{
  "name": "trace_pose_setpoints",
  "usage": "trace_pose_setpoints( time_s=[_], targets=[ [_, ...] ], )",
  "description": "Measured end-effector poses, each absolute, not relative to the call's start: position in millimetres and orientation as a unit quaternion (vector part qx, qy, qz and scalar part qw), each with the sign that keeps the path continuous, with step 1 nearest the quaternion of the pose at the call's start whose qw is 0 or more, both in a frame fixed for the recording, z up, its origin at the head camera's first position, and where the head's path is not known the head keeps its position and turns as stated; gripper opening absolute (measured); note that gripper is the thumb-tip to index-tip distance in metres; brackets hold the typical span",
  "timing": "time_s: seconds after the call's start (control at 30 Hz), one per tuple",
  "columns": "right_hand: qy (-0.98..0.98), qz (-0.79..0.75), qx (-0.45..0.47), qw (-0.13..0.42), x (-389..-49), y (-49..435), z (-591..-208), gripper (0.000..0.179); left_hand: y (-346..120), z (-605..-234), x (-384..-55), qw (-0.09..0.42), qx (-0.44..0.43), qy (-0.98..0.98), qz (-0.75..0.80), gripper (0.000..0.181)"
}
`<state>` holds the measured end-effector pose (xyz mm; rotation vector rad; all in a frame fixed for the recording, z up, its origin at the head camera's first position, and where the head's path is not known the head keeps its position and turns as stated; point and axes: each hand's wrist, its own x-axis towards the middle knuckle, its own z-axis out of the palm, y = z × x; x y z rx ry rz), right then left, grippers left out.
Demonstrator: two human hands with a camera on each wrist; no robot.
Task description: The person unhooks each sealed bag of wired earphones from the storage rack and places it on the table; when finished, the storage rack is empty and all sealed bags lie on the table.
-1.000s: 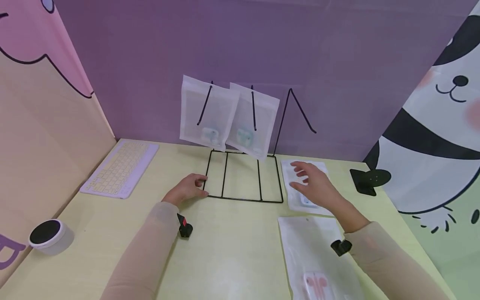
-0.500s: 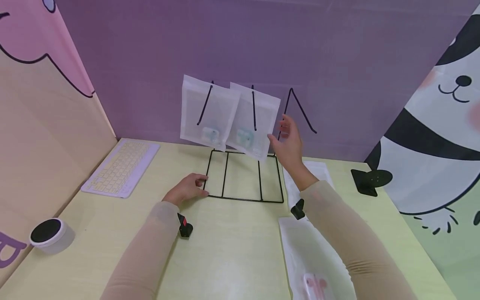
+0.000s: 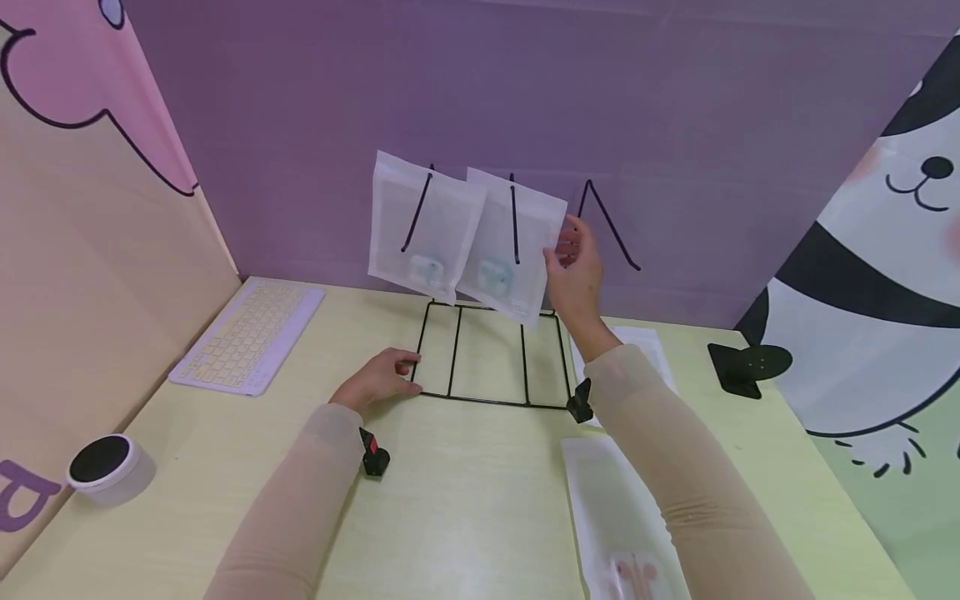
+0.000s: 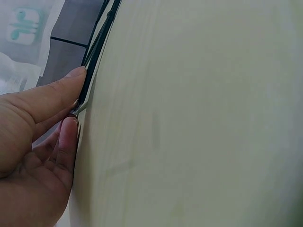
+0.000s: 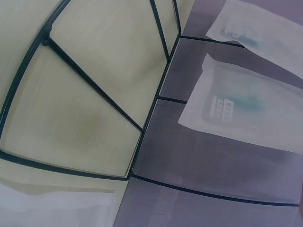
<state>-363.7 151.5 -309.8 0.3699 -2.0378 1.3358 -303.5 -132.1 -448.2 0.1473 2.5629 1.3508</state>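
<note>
A black wire display rack [image 3: 457, 353] with upright hooks stands against the purple backdrop. My left hand [image 3: 378, 379] pinches its left front base between thumb and fingers; the left wrist view shows the thumb [image 4: 57, 94] against the wire. My right hand [image 3: 576, 279] has its fingers curled around the rack's right upright, and only a sliver of it enters the right wrist view. Two translucent white pouches hang from the hooks: a left pouch [image 3: 423, 217] and a middle pouch [image 3: 513, 225], each with a small earbud-like item low inside. The right hook [image 3: 615, 225] carries nothing.
A pouch [image 3: 641, 346] lies right of the rack, partly under my right arm. Nearer lies a larger white pouch [image 3: 607, 475] with pink earphones. A lilac keyboard [image 3: 243, 333] and a round tub [image 3: 112, 468] are at left; a black stand [image 3: 742, 369] is at right.
My right hand has moved from above the flat pouch, up and left to the rack's right upright. The left hand keeps its place on the base; the view has shifted slightly.
</note>
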Motion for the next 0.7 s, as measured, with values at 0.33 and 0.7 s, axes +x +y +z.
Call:
trace_pose_setpoints(
  time_s=[0.33, 0.7],
  targets=[
    [-0.785, 0.485, 0.138, 0.36, -364.3, 150.0, -303.6, 0.039, -130.8, -446.0, -303.1, 0.117, 0.045, 0.883, 0.452, 0.063],
    [-0.768, 0.462, 0.194, 0.398, -349.6, 144.5, -302.3, 0.037, -130.8, -445.5, -301.6, 0.121, 0.044, 0.88, 0.458, 0.062]
  ],
)
